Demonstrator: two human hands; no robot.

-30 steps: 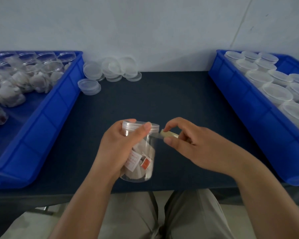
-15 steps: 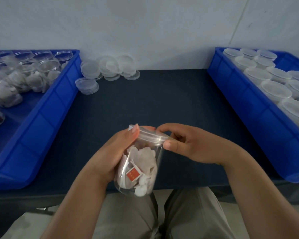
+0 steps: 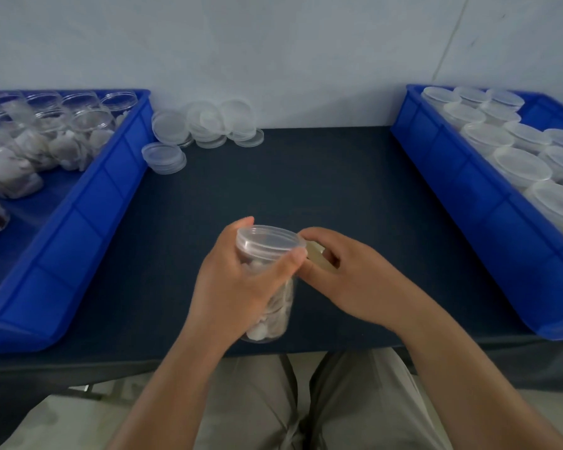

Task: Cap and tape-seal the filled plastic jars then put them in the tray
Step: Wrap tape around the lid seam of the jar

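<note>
Jar (image 3: 275, 319), lower centre, lid (image 3: 267, 240) on: left hand (image 3: 238, 287) wrapped around it; right hand (image 3: 355, 287) pinching beige tape (image 3: 317, 258) beside lid.

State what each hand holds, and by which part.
Left hand grips the capped jar round its upper wall; right hand pinches beige tape beside the lid.

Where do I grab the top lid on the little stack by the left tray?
By its rim, from above, thumb and finger on opposite edges. The lid lies flat on its stack, thin and round, so only the rim gives a hold. Probably come from the front or right: the tray wall stands close on its left.
</note>
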